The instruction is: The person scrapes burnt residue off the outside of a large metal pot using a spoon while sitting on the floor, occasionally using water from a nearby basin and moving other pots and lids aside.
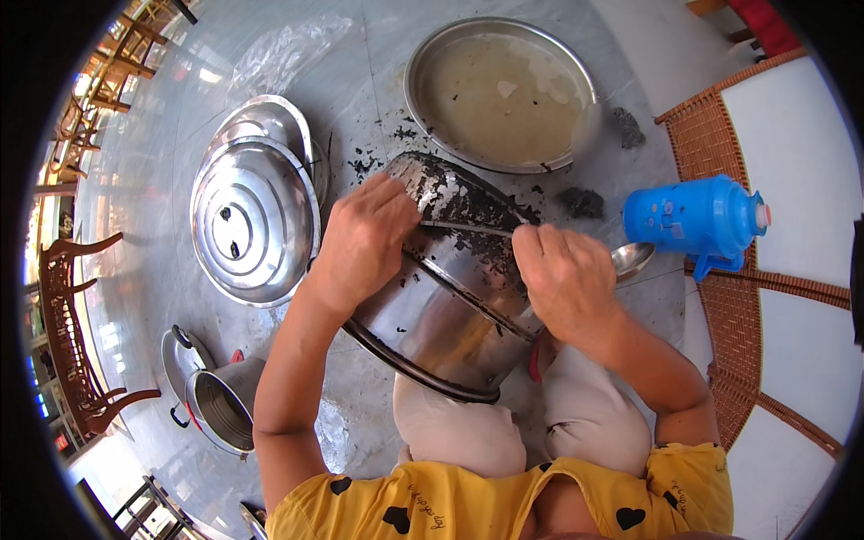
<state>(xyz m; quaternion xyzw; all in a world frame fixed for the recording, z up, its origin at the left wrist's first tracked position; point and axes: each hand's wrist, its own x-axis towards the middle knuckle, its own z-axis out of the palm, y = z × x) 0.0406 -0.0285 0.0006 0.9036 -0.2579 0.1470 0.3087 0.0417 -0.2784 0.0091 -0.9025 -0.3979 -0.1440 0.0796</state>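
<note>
A large stainless steel pot (439, 324) lies tilted in front of me, its rim against my legs. Black soot and pale bare patches cover its base end. A thin metal strip (467, 228) runs across the sooty part, one end in each fist. My left hand (368, 236) is closed around the left end, and my right hand (563, 277) grips the other. The strip appears to touch the pot's surface. Flakes of soot cling to the pot's side. Just past my right hand, the bowl of a metal ladle or spoon (633, 260) shows; its handle is hidden.
A wide metal basin (590, 71) of cloudy water stands beyond the pot. Dark scouring pads (582, 202) and a blue thermos flask (692, 214) lie to the right, by woven wicker panels (729, 324). Metal lids (270, 263) and a smaller pot (226, 405) are left. Soot flakes dot the floor.
</note>
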